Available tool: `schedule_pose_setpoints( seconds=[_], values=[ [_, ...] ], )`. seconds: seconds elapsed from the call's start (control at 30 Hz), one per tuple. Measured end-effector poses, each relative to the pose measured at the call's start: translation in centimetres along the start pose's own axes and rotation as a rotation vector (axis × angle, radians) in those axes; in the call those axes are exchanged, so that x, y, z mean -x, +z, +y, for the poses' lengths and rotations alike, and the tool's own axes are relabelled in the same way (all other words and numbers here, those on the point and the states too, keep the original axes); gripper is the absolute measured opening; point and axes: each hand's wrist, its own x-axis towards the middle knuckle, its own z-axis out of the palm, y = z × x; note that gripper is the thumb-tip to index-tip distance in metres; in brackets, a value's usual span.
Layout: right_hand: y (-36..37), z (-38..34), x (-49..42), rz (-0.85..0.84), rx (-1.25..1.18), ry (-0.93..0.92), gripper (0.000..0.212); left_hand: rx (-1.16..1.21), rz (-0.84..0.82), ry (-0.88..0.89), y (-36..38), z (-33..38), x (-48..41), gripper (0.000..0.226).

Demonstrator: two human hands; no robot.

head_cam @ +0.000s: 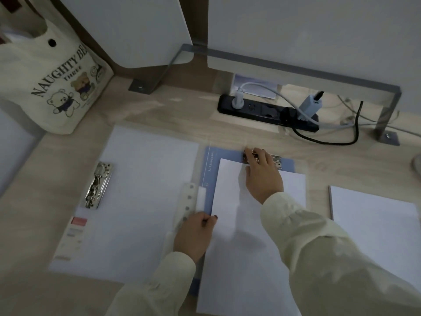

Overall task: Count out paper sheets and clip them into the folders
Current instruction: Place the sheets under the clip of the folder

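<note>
An open blue folder point(209, 169) lies on the desk in front of me, with white paper sheets point(237, 224) laid on its right half. My right hand point(262, 174) presses on the metal clip point(276, 159) at the folder's top edge, fingers over the sheets' upper edge. My left hand point(193, 236) pinches the sheets' left edge near the folder's spine. The folder's left cover point(145, 179) is white and carries a second metal clip point(98, 185) at its left side. A separate paper stack point(373, 224) lies to the right.
A cream tote bag point(52, 76) printed with bears stands at the back left. A black power strip point(266, 112) with plugs and cables lies at the back, under a metal monitor stand point(296, 69). A white perforated strip point(189, 201) lies along the folder's spine.
</note>
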Motion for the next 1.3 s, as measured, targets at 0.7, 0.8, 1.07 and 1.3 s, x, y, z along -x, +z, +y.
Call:
schedule_pose_setpoints(
  seconds=[0.7,0.8,1.07,1.3],
  values=[
    [-3.6,4.7,0.1,0.378,-0.678,0.493,0.023,0.049,0.027,0.067,-0.2,-0.7,0.2,0.024],
    [-3.3,5.9,1.6,0.356,-0.656,0.62,0.032,0.047,0.043,0.077,-0.1,-0.8,0.3,0.02],
    [-1.8,7.1,6.6,0.163,-0.676,0.713,0.039,0.344,-0.005,0.041,-0.8,-0.5,1.2,0.008],
    [-1.9,6.6,8.6,0.01,-0.846,0.85,0.027,0.396,0.017,0.061,-0.9,0.4,1.5,0.013]
  ],
)
